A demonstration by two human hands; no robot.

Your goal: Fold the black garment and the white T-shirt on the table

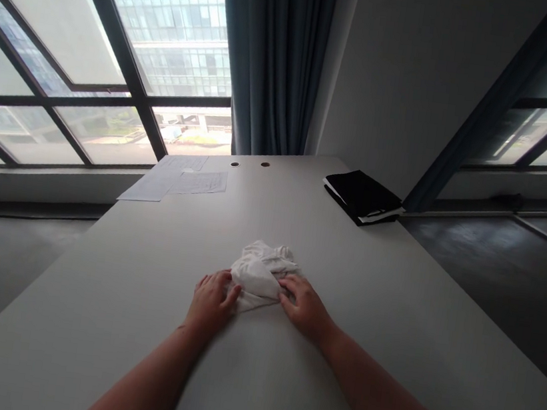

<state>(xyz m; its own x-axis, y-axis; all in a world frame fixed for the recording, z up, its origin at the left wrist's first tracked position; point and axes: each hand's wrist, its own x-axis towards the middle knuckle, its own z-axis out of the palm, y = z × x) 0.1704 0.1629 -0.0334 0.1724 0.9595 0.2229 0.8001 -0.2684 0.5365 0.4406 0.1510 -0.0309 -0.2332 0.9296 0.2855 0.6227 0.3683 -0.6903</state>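
A crumpled white cloth (pixel 260 272) lies on the white table (pixel 140 295) in front of me. My left hand (pixel 211 302) rests on the cloth's near left edge, its thumb and fingers pinching the fabric. My right hand (pixel 304 306) sits at the cloth's near right edge, fingers curled onto the fabric. Both forearms reach in from the bottom of the view.
A black notebook (pixel 361 195) lies at the table's far right corner. Loose paper sheets (pixel 176 181) lie at the far left, near two cable holes (pixel 249 163). Windows and a dark curtain (pixel 273 57) stand behind the table; floor drops away on both sides.
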